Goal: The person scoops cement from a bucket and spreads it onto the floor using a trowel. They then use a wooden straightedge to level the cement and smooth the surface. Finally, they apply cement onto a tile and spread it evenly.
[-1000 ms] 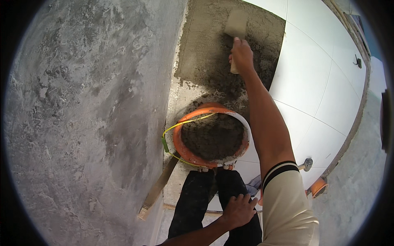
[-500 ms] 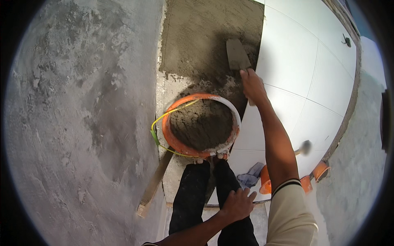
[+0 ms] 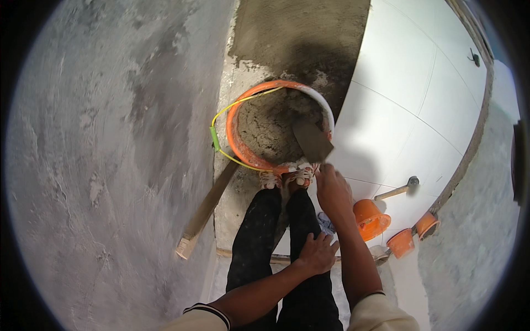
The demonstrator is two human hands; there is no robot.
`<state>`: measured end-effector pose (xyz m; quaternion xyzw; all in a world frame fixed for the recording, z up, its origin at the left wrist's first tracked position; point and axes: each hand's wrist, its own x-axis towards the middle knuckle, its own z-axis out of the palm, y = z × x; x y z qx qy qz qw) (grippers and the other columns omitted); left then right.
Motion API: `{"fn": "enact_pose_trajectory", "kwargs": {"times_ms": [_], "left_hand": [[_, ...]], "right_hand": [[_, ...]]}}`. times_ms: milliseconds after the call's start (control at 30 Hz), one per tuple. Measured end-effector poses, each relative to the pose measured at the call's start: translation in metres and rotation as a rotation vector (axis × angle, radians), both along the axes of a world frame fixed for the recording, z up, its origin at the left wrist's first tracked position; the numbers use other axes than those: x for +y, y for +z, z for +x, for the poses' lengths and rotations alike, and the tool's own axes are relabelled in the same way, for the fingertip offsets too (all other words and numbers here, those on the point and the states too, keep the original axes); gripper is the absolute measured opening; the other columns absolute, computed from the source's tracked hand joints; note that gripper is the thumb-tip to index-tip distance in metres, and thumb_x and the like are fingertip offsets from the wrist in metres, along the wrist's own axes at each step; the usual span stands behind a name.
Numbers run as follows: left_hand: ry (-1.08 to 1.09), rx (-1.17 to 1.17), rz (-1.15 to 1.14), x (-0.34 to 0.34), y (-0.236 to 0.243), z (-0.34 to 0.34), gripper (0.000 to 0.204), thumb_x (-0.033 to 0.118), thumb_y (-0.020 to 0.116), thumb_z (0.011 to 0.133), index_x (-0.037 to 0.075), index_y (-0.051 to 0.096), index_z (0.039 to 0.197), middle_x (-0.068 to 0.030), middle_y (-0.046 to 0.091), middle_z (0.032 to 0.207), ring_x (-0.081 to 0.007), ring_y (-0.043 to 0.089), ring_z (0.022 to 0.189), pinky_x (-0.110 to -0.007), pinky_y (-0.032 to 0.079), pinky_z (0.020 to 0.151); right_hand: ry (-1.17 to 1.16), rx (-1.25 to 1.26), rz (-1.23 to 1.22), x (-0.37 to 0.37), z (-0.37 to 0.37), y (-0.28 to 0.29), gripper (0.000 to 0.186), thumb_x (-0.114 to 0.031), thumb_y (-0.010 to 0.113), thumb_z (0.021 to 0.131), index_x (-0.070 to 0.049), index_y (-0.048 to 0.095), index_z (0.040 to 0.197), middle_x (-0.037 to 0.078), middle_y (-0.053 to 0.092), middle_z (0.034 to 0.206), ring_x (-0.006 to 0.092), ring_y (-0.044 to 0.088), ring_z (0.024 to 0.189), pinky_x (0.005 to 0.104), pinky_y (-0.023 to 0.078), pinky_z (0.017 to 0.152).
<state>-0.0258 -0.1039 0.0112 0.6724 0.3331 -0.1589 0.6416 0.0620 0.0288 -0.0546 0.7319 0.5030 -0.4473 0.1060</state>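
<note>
The person is wearing a pale beige top with short sleeves [image 3: 383, 315], each ending in a dark cuff; the left cuff [image 3: 212, 312] is also showing a thin light stripe. The left hand [image 3: 319, 255] and right hand [image 3: 334, 192] are showing bare. Long black trousers [image 3: 255, 237] are covering the legs, and the shoes [image 3: 302, 176] are displaying pale, criss-crossing laces.

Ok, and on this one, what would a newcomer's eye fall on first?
Probably the big orange bucket near the middle, holding a grey mortar-like mix, its yellow handle swung out to the left. Next, the trowel in the right hand, its blade over the bucket's lower-right rim. Then the bright white tiles on the right, opposite the rough grey surface on the left.
</note>
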Motion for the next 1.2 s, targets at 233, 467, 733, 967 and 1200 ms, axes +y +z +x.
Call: {"fn": "enact_pose_trajectory", "kwargs": {"times_ms": [233,467,733,967,1200], "left_hand": [[-0.008,0.025,-0.006,-0.006,0.004,-0.002,0.045,0.037,0.070,0.096,0.010,0.066,0.132,-0.0140,0.065,0.129,-0.0302,0.058,0.127,-0.058,0.044,0.103],[-0.082,0.026,-0.025,0.003,0.012,0.005,0.045,0.038,0.069,0.097,0.011,0.066,0.133,-0.0139,0.065,0.133,-0.0295,0.057,0.130,-0.057,0.045,0.102],[-0.077,0.035,-0.098,0.016,0.001,0.006,0.044,0.037,0.068,0.099,0.010,0.064,0.134,-0.0146,0.064,0.130,-0.0311,0.057,0.129,-0.057,0.046,0.101],[-0.046,0.035,-0.106,0.029,-0.003,0.011,0.051,0.037,0.071,0.096,0.009,0.062,0.138,-0.0163,0.063,0.124,-0.0326,0.060,0.118,-0.055,0.049,0.091],[-0.088,0.065,-0.137,0.052,-0.002,0.017,0.053,0.036,0.063,0.101,0.010,0.059,0.147,-0.0148,0.062,0.130,-0.0314,0.059,0.123,-0.055,0.047,0.097]], "right_hand": [[0.029,0.228,0.044,0.026,-0.017,-0.072,0.038,-0.033,0.060,0.107,0.004,0.064,0.111,0.035,0.071,0.094,0.0554,0.069,0.094,0.0612,0.052,0.084],[0.065,0.325,0.039,0.042,-0.024,-0.102,0.040,-0.036,0.061,0.106,0.002,0.067,0.114,0.035,0.071,0.092,0.0553,0.069,0.096,0.0621,0.053,0.089],[0.078,0.364,0.031,0.036,0.021,-0.049,0.037,-0.034,0.066,0.104,0.000,0.067,0.120,0.030,0.073,0.090,0.0505,0.071,0.092,0.0567,0.054,0.083],[0.108,0.268,0.255,0.106,0.075,-0.015,0.031,-0.028,0.067,0.104,-0.002,0.068,0.120,0.025,0.072,0.091,0.0473,0.071,0.088,0.0543,0.053,0.077],[0.359,0.006,0.506,0.235,0.059,-0.105,0.033,-0.035,0.063,0.106,-0.007,0.064,0.124,0.021,0.073,0.105,0.0436,0.072,0.098,0.0541,0.056,0.084]]}}
